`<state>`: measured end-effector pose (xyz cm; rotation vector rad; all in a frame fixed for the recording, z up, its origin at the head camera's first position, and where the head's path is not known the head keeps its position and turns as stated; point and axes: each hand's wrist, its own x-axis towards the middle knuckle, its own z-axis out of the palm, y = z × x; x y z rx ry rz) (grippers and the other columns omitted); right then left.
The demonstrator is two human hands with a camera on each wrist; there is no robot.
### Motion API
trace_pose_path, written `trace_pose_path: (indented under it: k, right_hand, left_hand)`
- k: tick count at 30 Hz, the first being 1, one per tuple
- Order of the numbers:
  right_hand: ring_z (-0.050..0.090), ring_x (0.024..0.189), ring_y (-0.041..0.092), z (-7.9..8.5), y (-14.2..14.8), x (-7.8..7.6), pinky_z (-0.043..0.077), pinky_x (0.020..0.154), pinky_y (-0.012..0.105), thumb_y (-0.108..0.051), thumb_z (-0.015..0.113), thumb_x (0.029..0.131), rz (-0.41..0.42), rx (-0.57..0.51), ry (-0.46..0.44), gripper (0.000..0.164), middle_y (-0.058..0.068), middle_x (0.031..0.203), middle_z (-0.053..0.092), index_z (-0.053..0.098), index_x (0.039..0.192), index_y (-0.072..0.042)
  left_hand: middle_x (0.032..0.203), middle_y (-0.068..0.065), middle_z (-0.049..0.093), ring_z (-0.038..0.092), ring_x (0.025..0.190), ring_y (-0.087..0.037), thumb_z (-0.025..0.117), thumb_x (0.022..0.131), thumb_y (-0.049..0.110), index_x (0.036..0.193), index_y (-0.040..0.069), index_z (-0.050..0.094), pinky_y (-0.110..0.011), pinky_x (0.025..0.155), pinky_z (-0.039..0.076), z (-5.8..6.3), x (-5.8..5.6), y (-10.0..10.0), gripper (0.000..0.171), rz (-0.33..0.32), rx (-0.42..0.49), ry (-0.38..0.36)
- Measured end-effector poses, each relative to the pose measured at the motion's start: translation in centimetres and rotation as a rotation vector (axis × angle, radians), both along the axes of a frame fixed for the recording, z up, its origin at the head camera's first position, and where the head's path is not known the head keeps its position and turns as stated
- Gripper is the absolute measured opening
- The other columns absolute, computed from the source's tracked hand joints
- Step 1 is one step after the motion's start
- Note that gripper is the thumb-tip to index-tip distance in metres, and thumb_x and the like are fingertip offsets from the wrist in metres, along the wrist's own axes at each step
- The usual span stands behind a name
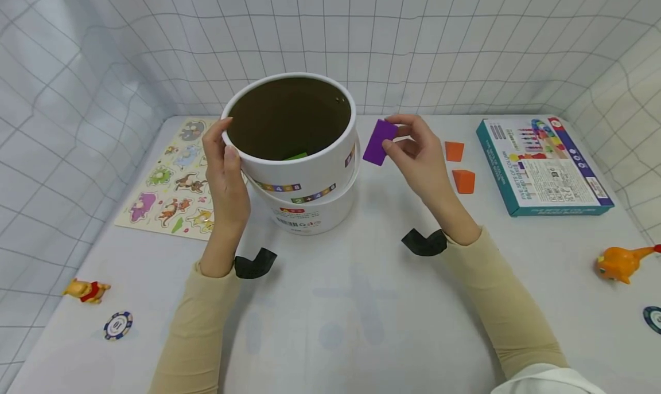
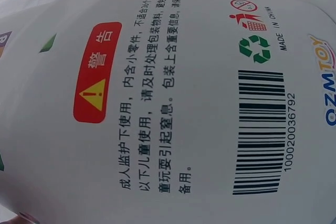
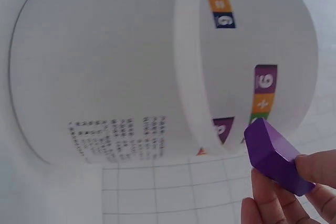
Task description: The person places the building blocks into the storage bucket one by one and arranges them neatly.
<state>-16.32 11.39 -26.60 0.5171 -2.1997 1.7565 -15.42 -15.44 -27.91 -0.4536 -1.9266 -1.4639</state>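
A white bucket [image 1: 310, 210] printed with coloured number strips stands on the table, its open mouth facing up and toward me. Inside it a bit of something green [image 1: 296, 156] shows; the rest of the contents is hidden. My left hand [image 1: 225, 182] grips the bucket's left rim, thumb outside and fingertips over the edge. Just right of the rim, my right hand [image 1: 418, 159] pinches a purple block [image 1: 380, 142] between thumb and fingers. In the right wrist view the purple block [image 3: 275, 158] looks thick and slanted at one end, close to the bucket's side. The left wrist view is filled by the bucket's printed label [image 2: 210, 103].
Two orange blocks [image 1: 463, 182] lie right of my right hand. Beyond them is a flat teal-edged box [image 1: 547, 167]. An orange toy [image 1: 619, 264] sits at far right. At left are a picture puzzle board [image 1: 178, 182], a small bear figure [image 1: 88, 291] and a poker chip [image 1: 118, 326].
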Motion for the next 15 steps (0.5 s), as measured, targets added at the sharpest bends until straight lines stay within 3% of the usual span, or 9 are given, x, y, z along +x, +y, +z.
trace_pose_path:
  k: [5, 11, 15]
  right_hand:
    - [0.059, 0.080, 0.021, 2.1, -1.0, 1.0, 0.049, 0.079, 0.027, 0.000, 0.054, 0.085, 0.027, -0.096, 0.056, 0.032, 0.012, 0.098, 0.053, 0.049, 0.116, 0.000]
    - [0.056, 0.081, 0.024, 3.5, -2.5, 0.7, 0.049, 0.078, 0.030, 0.001, 0.052, 0.085, 0.053, -0.129, 0.116, 0.028, 0.014, 0.101, 0.054, 0.049, 0.113, 0.006]
    - [0.057, 0.081, 0.023, 4.3, -2.9, 0.5, 0.050, 0.076, 0.030, 0.001, 0.051, 0.086, 0.061, -0.160, 0.134, 0.026, 0.014, 0.101, 0.054, 0.050, 0.112, 0.005]
  left_hand:
    - [0.130, -0.015, 0.038, 0.042, 0.114, -0.022, 0.035, 0.087, 0.054, 0.125, -0.002, 0.031, -0.030, 0.094, 0.037, 0.1, 0.1, 0.1, 0.068, -0.003, 0.002, 0.007]
    - [0.130, -0.017, 0.037, 0.041, 0.115, -0.024, 0.035, 0.087, 0.054, 0.125, -0.004, 0.031, -0.032, 0.095, 0.036, 0.9, 0.8, 0.5, 0.069, -0.002, 0.011, 0.002]
    - [0.130, -0.015, 0.037, 0.039, 0.116, -0.027, 0.036, 0.087, 0.054, 0.126, -0.002, 0.032, -0.033, 0.095, 0.035, 0.1, 0.0, 0.1, 0.069, -0.008, 0.022, 0.010]
